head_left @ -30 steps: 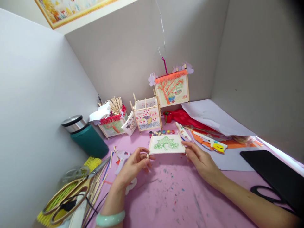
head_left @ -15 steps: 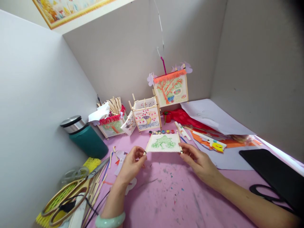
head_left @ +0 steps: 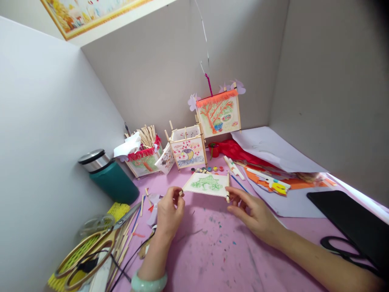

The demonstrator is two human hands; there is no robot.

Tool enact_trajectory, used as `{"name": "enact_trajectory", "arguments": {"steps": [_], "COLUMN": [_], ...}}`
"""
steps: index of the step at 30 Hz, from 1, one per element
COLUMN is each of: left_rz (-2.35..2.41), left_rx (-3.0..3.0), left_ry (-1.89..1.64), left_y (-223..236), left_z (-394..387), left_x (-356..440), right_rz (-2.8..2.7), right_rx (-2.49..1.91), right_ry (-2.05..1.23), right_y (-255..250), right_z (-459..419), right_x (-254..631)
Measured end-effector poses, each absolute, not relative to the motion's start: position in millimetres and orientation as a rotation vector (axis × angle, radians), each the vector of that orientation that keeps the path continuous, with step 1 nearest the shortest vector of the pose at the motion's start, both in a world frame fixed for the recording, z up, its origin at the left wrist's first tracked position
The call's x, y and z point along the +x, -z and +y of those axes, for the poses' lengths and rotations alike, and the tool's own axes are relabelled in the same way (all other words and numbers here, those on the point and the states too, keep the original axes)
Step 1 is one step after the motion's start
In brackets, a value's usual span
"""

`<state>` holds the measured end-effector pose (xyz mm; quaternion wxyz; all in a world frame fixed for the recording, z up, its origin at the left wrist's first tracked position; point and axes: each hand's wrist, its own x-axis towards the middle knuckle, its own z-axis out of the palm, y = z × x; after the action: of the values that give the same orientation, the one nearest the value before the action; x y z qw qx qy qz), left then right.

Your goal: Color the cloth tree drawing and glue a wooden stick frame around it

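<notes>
A small white panel [head_left: 208, 183] with a green drawing of a tree or house and wooden sticks along its two sides is held tilted above the table. My left hand [head_left: 170, 211], a pale green bangle on its wrist, pinches the end of the left stick. At the other side, the fingers of my right hand [head_left: 253, 211] grip the lower end of the right stick [head_left: 227, 188]. Behind the panel stands an open box lantern [head_left: 187, 153] with a moon and red stars. A similar panelled lantern [head_left: 219, 113] with an orange fringe hangs from a wire.
On the left are a teal bottle [head_left: 114, 180], gold-handled scissors [head_left: 88, 247], loose sticks and a black cord. A fringed box [head_left: 146, 162] full of sticks stands behind. Paper, felt scraps, white markers [head_left: 234, 167], a black tablet-like slab [head_left: 349, 223] and black scissors [head_left: 343, 247] lie right.
The panel has shifted slightly left and turned, its left end lifting a little higher. Both hands have moved with it, the left wrist coming more upright.
</notes>
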<state>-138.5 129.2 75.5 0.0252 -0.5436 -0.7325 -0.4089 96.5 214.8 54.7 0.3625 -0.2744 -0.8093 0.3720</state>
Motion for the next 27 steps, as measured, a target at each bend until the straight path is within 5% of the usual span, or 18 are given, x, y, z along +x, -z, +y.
{"name": "enact_trajectory", "arguments": {"steps": [19, 27], "left_rz": [-2.173, -2.346], "left_rx": [-1.605, -1.642], "left_ry": [0.944, 1.276], "left_y": [-66.2, -71.6], "left_z": [134.1, 132.2], "left_x": [-138.9, -132.5], "right_rz": [-2.073, -1.712], "right_rx": [-0.705, -0.842], "right_ry": [-0.987, -1.392], "right_y": [-54.6, -49.8], "right_z": [211.0, 218.9], "right_x": [96.1, 91.2]}}
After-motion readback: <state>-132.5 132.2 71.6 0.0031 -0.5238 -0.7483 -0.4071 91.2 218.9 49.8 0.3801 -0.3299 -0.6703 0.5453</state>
